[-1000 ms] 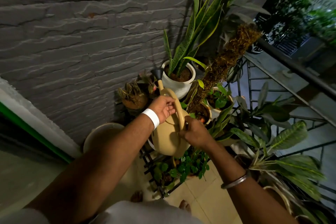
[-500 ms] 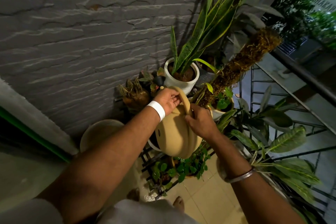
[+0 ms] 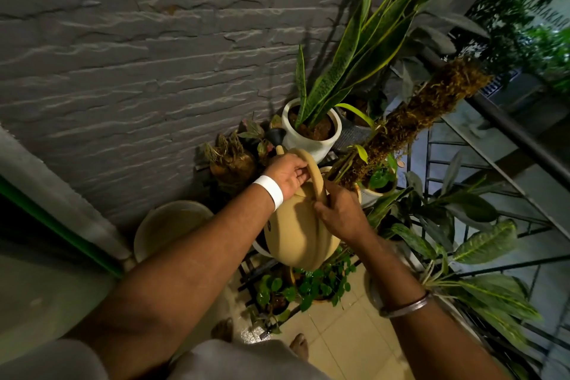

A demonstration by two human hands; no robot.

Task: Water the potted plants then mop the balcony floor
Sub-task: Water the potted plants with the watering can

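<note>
Step in hand: watering. I judge the mopping not yet begun, and I see no mop in frame.
Can (image 3: pixel 300 225): tan, centre of frame, held in the air above the pots and tipped forward toward the wall.
Left hand (image 3: pixel 288 174): fingers curled round the front of the can's arched handle (image 3: pixel 317 182), close behind the spout.
Right hand (image 3: pixel 340 213): closed over the rear of the same handle, palm toward the can's body.
Rose (image 3: pixel 275 135): black, just above the left hand, beside the white pot (image 3: pixel 311 140) and close to a small pink-leaved plant (image 3: pixel 254 133).
Plants: snake plant (image 3: pixel 354 49) in the white pot, upper centre. A moss pole (image 3: pixel 425 108) slants across to its right. A low green plant (image 3: pixel 308 284) sits under the can.
Next move, my judgement: tilt gently so the stream lands on soil and not on the floor (image 3: pixel 336 336), then swing the rose to the next pot, clear of the moss pole.
Hidden: most of the spout, behind the left hand; whatever stands directly beneath the can.
Cut off: both arms at the bottom edge; the broad leaves (image 3: pixel 484 244) at the right edge.
Hard to make out: whether water is flowing; how full the can is; what the bucket (image 3: pixel 172 225), left of the can, holds. The light is dim.
</note>
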